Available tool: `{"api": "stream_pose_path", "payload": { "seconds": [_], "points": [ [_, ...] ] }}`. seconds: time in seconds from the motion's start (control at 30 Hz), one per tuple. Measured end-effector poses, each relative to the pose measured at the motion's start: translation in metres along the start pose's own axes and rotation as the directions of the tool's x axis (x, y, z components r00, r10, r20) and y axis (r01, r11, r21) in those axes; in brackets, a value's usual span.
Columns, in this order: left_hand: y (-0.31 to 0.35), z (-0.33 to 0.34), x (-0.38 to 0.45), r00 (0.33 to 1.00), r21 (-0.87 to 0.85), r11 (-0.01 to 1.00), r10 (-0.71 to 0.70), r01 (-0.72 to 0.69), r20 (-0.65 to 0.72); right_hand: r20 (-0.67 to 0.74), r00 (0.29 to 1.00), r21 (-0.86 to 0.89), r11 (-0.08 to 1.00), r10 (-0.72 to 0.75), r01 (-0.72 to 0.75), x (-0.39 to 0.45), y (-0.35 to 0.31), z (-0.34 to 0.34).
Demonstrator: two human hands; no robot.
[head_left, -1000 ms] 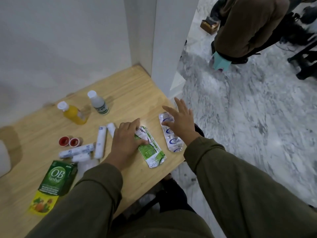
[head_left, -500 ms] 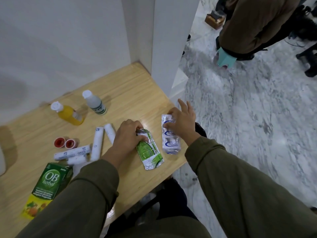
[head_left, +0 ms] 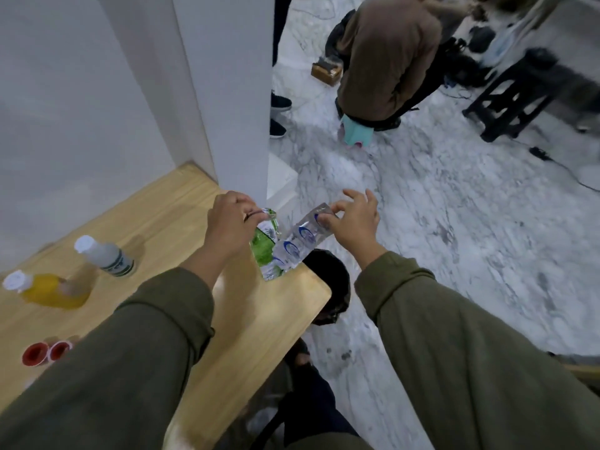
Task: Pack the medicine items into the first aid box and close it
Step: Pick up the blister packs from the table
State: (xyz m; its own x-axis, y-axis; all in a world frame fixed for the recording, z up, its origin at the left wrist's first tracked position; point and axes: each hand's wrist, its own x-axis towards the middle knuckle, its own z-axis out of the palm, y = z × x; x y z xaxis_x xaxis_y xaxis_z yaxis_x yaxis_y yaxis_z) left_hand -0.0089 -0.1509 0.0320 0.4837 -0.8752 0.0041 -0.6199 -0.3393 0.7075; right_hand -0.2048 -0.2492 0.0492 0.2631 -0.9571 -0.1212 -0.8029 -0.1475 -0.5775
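My left hand (head_left: pixel 231 226) pinches the top of a green and silver blister strip (head_left: pixel 264 251) and holds it raised above the wooden table (head_left: pixel 259 319). My right hand (head_left: pixel 352 220) grips the top end of a silver strip with blue marks (head_left: pixel 300 241), lifted over the table's right corner. The two strips hang side by side, their lower ends overlapping. On the table's left stand a yellow bottle (head_left: pixel 52 289) and a white bottle (head_left: pixel 105 254), both with white caps. Two small red caps (head_left: pixel 45 352) lie near my left sleeve. No first aid box is in view.
A white wall and a white pillar (head_left: pixel 227 92) border the table at the back. A marble floor (head_left: pixel 454 238) lies to the right, where a person in a brown jacket (head_left: pixel 386 60) crouches beside a black stool (head_left: pixel 516 92). A small brown box (head_left: pixel 326 71) sits on the floor.
Both hands closed on the strips and lifted them off the table. The view swung right, so the green box and white tubes have left the frame.
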Motion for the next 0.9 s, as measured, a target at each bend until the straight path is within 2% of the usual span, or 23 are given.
{"api": "stream_pose_path", "payload": {
  "seconds": [0.1, 0.2, 0.37, 0.5, 0.67, 0.77, 0.9],
  "points": [
    [0.036, 0.019, 0.029, 0.999, -0.076, 0.997, 0.036, -0.035, 0.013, -0.092, 0.993, 0.042, 0.997, 0.068, -0.065, 0.014, 0.021, -0.033],
    [0.066, 0.045, 0.055, 0.997, -0.145, 0.989, 0.042, -0.032, 0.062, -0.153, 0.973, 0.174, 0.974, 0.175, -0.148, 0.026, 0.042, -0.058],
    [0.088, 0.095, 0.083, 0.981, -0.271, 0.962, 0.063, -0.01, 0.186, -0.178, 0.931, 0.367, 0.899, 0.319, -0.238, 0.039, 0.081, -0.064],
    [0.072, 0.136, 0.096, 0.949, -0.22, 0.974, 0.022, 0.051, 0.315, -0.116, 0.923, 0.449, 0.848, 0.367, -0.281, 0.044, 0.113, -0.046],
    [0.038, 0.188, 0.11, 0.885, -0.075, 0.996, -0.003, 0.043, 0.466, -0.075, 0.883, 0.423, 0.817, 0.463, -0.392, 0.047, 0.156, 0.004],
    [0.022, 0.218, 0.114, 0.865, -0.002, 0.999, -0.04, 0.047, 0.501, -0.04, 0.864, 0.422, 0.792, 0.502, -0.441, 0.05, 0.176, 0.04],
    [0.007, 0.249, 0.112, 0.822, -0.009, 0.989, -0.117, 0.147, 0.557, -0.001, 0.842, 0.382, 0.778, 0.54, -0.499, 0.055, 0.195, 0.08]
  ]
}}
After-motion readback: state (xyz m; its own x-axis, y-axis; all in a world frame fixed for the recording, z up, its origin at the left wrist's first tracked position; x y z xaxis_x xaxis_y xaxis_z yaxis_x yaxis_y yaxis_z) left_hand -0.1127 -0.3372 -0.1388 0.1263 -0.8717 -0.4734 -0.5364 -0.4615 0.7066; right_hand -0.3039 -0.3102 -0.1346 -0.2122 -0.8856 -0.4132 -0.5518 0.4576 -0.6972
